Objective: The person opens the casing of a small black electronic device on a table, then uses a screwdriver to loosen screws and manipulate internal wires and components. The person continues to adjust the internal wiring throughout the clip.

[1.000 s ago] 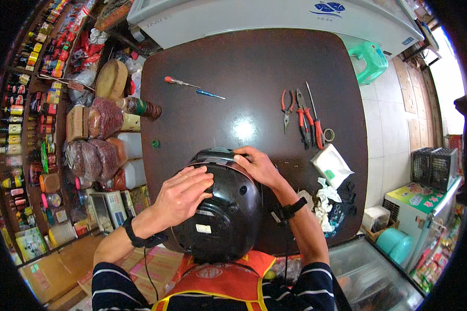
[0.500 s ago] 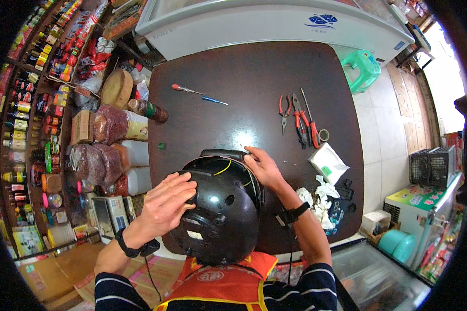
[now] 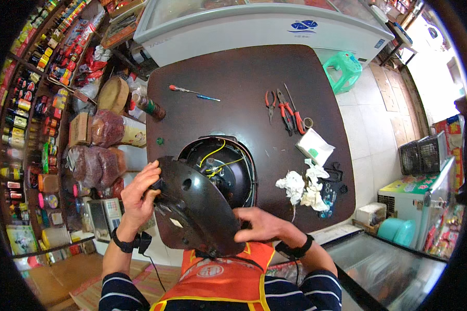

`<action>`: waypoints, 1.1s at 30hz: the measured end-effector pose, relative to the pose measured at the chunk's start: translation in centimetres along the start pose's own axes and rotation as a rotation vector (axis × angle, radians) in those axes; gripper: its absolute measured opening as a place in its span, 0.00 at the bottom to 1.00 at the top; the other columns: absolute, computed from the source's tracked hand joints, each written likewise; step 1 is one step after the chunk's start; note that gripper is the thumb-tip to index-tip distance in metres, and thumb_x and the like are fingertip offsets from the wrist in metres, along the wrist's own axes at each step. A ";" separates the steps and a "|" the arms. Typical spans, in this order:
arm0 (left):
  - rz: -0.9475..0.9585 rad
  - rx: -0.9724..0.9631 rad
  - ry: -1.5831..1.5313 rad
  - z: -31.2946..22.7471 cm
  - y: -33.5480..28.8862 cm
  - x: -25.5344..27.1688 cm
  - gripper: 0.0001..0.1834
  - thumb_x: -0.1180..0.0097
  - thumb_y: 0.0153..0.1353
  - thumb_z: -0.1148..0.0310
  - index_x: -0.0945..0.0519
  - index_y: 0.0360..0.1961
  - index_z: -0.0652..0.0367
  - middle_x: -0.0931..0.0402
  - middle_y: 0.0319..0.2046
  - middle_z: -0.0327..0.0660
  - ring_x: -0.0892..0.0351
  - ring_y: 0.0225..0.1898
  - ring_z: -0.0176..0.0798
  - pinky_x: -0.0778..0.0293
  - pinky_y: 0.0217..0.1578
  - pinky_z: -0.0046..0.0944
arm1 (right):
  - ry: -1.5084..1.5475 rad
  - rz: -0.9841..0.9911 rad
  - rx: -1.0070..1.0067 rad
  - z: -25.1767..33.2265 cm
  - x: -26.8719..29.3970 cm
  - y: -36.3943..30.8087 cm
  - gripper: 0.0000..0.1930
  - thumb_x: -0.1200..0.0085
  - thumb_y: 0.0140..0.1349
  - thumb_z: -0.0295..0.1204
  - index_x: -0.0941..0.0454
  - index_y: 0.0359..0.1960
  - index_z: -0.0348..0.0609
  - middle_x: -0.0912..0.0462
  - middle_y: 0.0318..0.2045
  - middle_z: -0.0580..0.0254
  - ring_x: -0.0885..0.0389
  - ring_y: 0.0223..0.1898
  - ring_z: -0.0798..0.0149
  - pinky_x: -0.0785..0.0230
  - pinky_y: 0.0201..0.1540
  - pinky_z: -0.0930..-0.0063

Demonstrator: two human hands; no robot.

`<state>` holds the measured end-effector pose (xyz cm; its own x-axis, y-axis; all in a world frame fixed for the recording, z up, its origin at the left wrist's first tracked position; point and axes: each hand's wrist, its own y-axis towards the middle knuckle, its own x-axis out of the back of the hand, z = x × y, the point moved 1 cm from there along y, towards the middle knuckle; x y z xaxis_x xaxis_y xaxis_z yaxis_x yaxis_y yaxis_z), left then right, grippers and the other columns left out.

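Dark brown table (image 3: pixel 233 111): is filling the middle of the view; a white chest freezer (image 3: pixel 244 33) is standing along its far side; a green stool (image 3: pixel 342 72) is standing by its far right corner
Black round housing (image 3: pixel 238 179): is sitting open on the near part of the table; yellow wires (image 3: pixel 211 153) are running across its inside
Black cover (image 3: pixel 205 199): is tilting over the housing's near left side, between the hands; whether the two are touching I cannot tell
Left hand (image 3: pixel 138 197): is curling closed over the cover's left edge, fingers and thumb holding it
Right hand (image 3: pixel 262 225): is reaching the cover's right edge, thumb and fingers partly apart; whether it is gripping I cannot tell
Pliers (image 3: pixel 285 114): are lying right of centre, beside a long red-handled screwdriver (image 3: pixel 297 116)
Crumpled white tissue (image 3: pixel 314 193): is lying near a white tray (image 3: pixel 321 147), toward the table's right edge
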<state>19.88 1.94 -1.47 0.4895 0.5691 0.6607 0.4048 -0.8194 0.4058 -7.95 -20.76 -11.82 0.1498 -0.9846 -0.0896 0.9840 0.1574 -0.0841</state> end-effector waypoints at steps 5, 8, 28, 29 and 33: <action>-0.091 0.046 -0.068 1.2 -3.3 1.2 0.16 0.34 0.70 0.80 0.15 0.57 0.66 0.13 0.61 0.56 0.17 0.69 0.61 0.27 0.73 0.58 | -0.120 0.169 0.028 2.0 -4.1 0.3 0.26 0.24 0.63 0.50 0.13 0.39 0.33 0.12 0.36 0.43 0.12 0.43 0.42 0.21 0.49 0.51; -0.167 0.065 -0.143 2.1 -5.1 2.0 0.14 0.39 0.76 0.76 0.16 0.59 0.67 0.16 0.64 0.57 0.19 0.70 0.59 0.29 0.74 0.56 | -0.315 0.117 0.172 3.1 -5.7 0.3 0.27 0.26 0.65 0.51 0.16 0.30 0.34 0.15 0.30 0.44 0.15 0.37 0.40 0.23 0.44 0.48; -0.363 0.520 -0.420 2.4 -18.6 4.3 0.25 0.46 0.82 0.74 0.26 0.76 0.65 0.24 0.73 0.45 0.25 0.73 0.42 0.33 0.76 0.44 | -0.578 -0.048 0.567 7.8 -19.9 4.8 0.16 0.28 0.62 0.37 0.20 0.27 0.39 0.18 0.37 0.50 0.15 0.34 0.49 0.20 0.35 0.59; -0.359 0.534 -0.461 2.3 -19.2 4.4 0.26 0.45 0.81 0.73 0.28 0.78 0.64 0.25 0.74 0.45 0.25 0.74 0.42 0.32 0.76 0.44 | -0.590 -0.038 0.565 7.9 -20.3 5.0 0.16 0.28 0.62 0.37 0.20 0.27 0.39 0.19 0.36 0.52 0.15 0.33 0.50 0.20 0.35 0.59; -0.372 0.604 -0.638 1.9 -21.5 5.0 0.31 0.46 0.83 0.67 0.34 0.82 0.62 0.28 0.76 0.46 0.27 0.75 0.42 0.32 0.76 0.44 | -0.651 -0.016 0.532 7.8 -22.4 5.3 0.14 0.30 0.62 0.37 0.20 0.27 0.40 0.21 0.34 0.55 0.15 0.32 0.53 0.20 0.35 0.60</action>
<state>15.11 22.55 -8.14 0.5055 0.8627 0.0137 0.8627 -0.5056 0.0085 -5.33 1.49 -2.48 0.0009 -0.8593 0.5115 0.8762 0.2472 0.4137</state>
